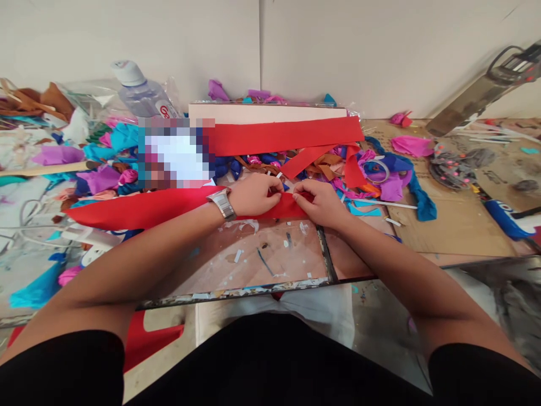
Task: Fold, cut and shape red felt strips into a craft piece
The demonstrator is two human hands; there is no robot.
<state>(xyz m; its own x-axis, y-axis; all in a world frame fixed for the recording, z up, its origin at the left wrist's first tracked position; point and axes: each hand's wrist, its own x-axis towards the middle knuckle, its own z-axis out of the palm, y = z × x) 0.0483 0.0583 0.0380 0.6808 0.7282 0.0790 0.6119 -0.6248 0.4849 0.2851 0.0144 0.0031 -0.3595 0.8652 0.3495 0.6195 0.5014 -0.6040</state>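
A long strip of red fabric [169,208] stretches from the left across the near part of the table. My left hand [256,194], with a metal watch on its wrist, pinches the strip's upper edge near the middle. Close beside it, my right hand [321,203] pinches the same strip, thumb and fingertips pressed together. A small gap separates the two hands. Just beyond them, another flat red strip [287,135] lies over a pale board [270,114]. Narrower red pieces [308,160] hang from its right end.
Crumpled coloured scraps [105,177] cover the table's left and back. A bottle with a white cap [143,90] stands at back left. To the right are a tape roll [376,171], cardboard [448,220] and a leaning dark bottle [469,96]. The table's front edge [253,290] runs below my arms.
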